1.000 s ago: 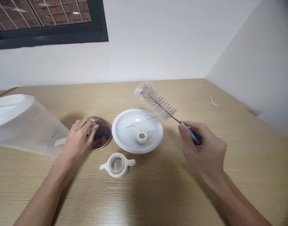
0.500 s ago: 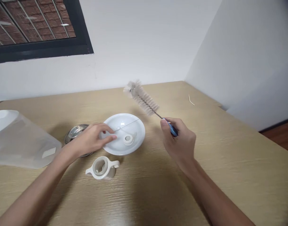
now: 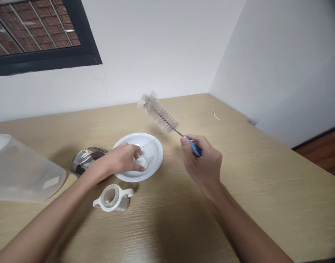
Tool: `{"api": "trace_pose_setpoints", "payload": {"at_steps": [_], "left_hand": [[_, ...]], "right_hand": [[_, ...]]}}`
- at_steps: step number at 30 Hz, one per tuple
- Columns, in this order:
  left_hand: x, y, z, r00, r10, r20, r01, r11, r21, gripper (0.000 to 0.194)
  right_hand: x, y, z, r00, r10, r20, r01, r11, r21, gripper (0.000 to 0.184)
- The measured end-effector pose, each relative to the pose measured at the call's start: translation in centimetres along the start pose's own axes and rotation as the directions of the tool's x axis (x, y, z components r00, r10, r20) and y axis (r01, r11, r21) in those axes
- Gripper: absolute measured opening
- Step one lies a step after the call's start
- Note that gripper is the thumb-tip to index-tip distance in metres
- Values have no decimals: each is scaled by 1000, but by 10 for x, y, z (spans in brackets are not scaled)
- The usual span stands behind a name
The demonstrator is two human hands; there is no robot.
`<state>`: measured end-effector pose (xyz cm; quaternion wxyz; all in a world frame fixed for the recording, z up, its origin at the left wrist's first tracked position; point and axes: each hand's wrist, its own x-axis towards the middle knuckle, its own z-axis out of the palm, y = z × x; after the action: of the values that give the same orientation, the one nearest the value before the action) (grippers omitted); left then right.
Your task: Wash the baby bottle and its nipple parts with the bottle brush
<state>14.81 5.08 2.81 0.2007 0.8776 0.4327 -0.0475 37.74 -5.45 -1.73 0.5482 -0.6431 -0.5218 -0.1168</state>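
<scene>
My left hand (image 3: pixel 126 157) reaches over a white plate (image 3: pixel 158 154), with bent fingers and thumb closed about a small white bottle collar (image 3: pixel 141 163). Just right of the collar, a translucent part (image 3: pixel 150 159) shows on the plate. A thin, wire-like strand (image 3: pixel 149 143) runs from near my fingertips toward the plate's far rim. My right hand (image 3: pixel 203 159) is wrapped round the blue handle of a bottle brush (image 3: pixel 164 118), whose pale bristles point up and left, above the table. In front of the plate stands a white two-handled bottle holder (image 3: pixel 112 199).
A metal bowl (image 3: pixel 74 171) with clear parts in it lies partly behind my left forearm. At the left edge, a large translucent container (image 3: pixel 25 171) stands on the wooden table (image 3: pixel 252 190). A small bent pale tube (image 3: pixel 216 115) lies far right, near the walls.
My left hand has moved in over the plate and its fingers have closed about the white collar. The translucent part now shows right of the collar. My right hand still holds the brush.
</scene>
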Motion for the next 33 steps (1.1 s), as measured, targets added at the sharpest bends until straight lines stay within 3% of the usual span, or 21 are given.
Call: {"api": "trace_pose_setpoints", "payload": {"at_steps": [4, 8, 10, 14, 16, 18, 22, 25, 30, 33], "left_hand": [[-34, -24, -12, 994, -21, -105, -19, 930, -367, 55], [-58, -52, 1, 972, -61, -229, -156, 563, -812, 63], [-63, -63, 12, 945, -126, -300, -221, 428, -876, 65], [-66, -73, 28, 877, -244, -413, -341, 289, -895, 69], [-69, -74, 32, 850, -275, -449, -382, 263, -886, 69], [-73, -74, 33, 840, -279, -465, -402, 254, -879, 68], [-81, -72, 36, 832, -274, -482, -431, 227, -873, 69], [-84, -71, 40, 831, -286, -476, -421, 236, -876, 68], [-87, -70, 44, 808, -309, -501, -432, 267, -861, 66], [-90, -70, 43, 815, -302, -494, -414, 291, -862, 64]], "right_hand": [[0, -3, -1, 997, -66, 49, 66, 998, 6, 28], [-3, -7, -5, 975, -191, 115, 185, 981, 59, 24], [-6, -9, -7, 956, -237, 174, 221, 970, 105, 23], [-14, -13, -7, 897, -316, 310, 249, 939, 236, 18], [-17, -12, -4, 845, -390, 365, 298, 912, 283, 16], [-17, -8, -1, 822, -441, 360, 360, 893, 272, 16], [-12, -1, 1, 870, -412, 271, 387, 911, 145, 13], [-11, -6, -2, 886, -383, 262, 354, 923, 151, 12], [-17, -18, -1, 799, -497, 337, 407, 861, 305, 14], [-17, -14, 3, 812, -482, 330, 425, 875, 232, 13]]}}
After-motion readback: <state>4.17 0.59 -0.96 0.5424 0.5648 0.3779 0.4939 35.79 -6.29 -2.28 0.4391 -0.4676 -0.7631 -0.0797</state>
